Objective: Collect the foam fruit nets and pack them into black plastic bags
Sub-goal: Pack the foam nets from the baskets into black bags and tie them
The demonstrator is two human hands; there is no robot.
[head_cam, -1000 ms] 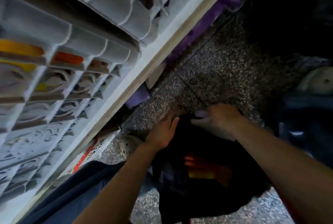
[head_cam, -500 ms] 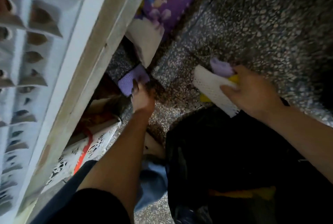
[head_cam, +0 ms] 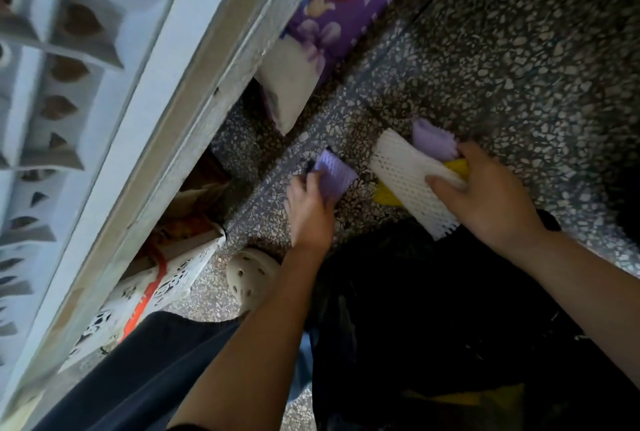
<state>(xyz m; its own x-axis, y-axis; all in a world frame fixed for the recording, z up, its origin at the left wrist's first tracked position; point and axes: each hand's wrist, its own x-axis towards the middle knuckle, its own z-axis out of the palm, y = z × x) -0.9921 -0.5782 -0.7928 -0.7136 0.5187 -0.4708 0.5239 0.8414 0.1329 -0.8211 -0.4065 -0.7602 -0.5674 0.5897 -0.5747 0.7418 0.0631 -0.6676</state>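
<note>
A black plastic bag lies open on the speckled floor in front of me, with something yellow showing deep inside. My left hand holds a purple foam net just beyond the bag's mouth. My right hand grips a bundle of nets above the bag's far edge: a white foam net on top, a second purple net behind it and a yellow net underneath.
A pale shelf frame runs diagonally at the left, holding moulded trays. Beneath it sit a purple printed box, a white packet and a patterned box with an orange strap. My white clog and dark trouser leg are near the bag.
My left hand has drawn the purple net out from under the shelf toward the bag. My right hand still holds the bundle of nets. One second ago both hands were at the bag's mouth.
</note>
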